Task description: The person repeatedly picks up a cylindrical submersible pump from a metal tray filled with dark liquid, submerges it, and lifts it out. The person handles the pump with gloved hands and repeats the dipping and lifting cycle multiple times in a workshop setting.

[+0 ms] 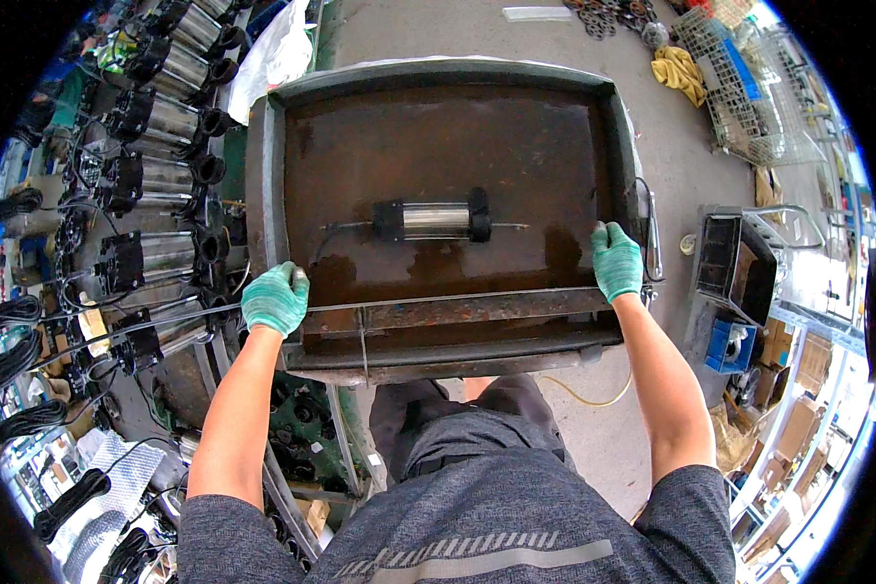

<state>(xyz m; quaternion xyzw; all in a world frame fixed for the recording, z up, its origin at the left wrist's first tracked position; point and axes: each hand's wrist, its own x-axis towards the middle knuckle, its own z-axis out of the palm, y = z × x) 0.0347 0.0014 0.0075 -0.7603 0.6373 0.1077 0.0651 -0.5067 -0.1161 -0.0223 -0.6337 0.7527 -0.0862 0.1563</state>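
In a deep metal tray (267, 195) with a wet-looking brown bottom lies a silver cylindrical motor-like unit (436, 221) with black ends. A thin shaft pokes out on its right, and a dark lead leaves its left end. My left hand (275, 298), in a green glove, is closed around a black cable (156, 325) at the tray's left front. My right hand (617, 261), gloved alike, is closed at the right wall; what its fingers hold is hidden. A thin line runs between both hands along a rusty crossbar (477, 310); whether it is the cable I cannot tell.
Several similar silver and black units (156, 180) with coiled cables (15, 316) are lined up on the left. At right stand a small metal cart (735, 263), a blue bin (728, 346) and a wire basket (764, 122). A yellow hose (584, 397) crosses the floor.
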